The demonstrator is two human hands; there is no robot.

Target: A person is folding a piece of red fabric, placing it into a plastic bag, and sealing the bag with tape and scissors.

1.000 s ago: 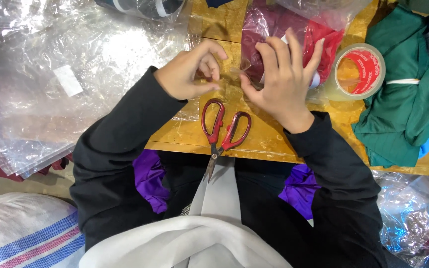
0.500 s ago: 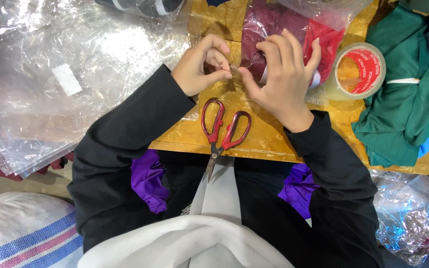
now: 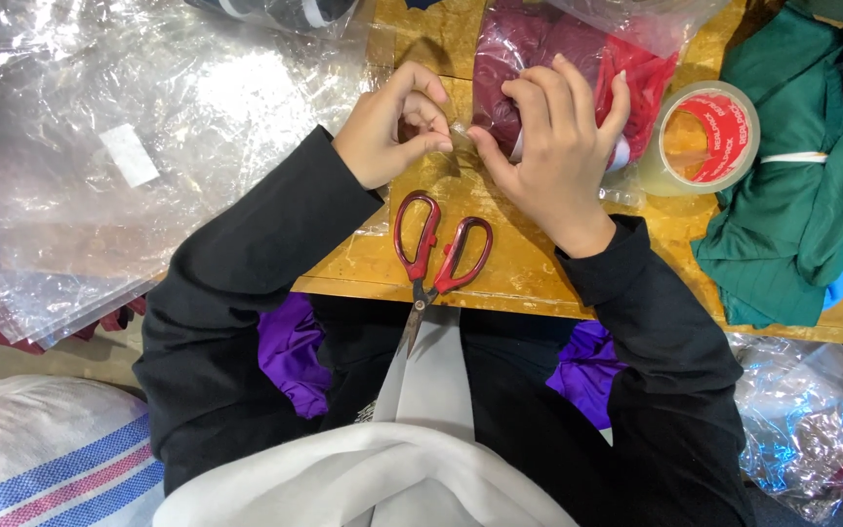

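Scissors (image 3: 438, 256) on table (image 3: 529, 278), near edge, below both hands. Bagged cloth (image 3: 558, 59) behind right hand (image 3: 553, 146); tape roll (image 3: 704, 137) to its right. Plastic sheets (image 3: 100, 146) left of left hand (image 3: 392, 127).
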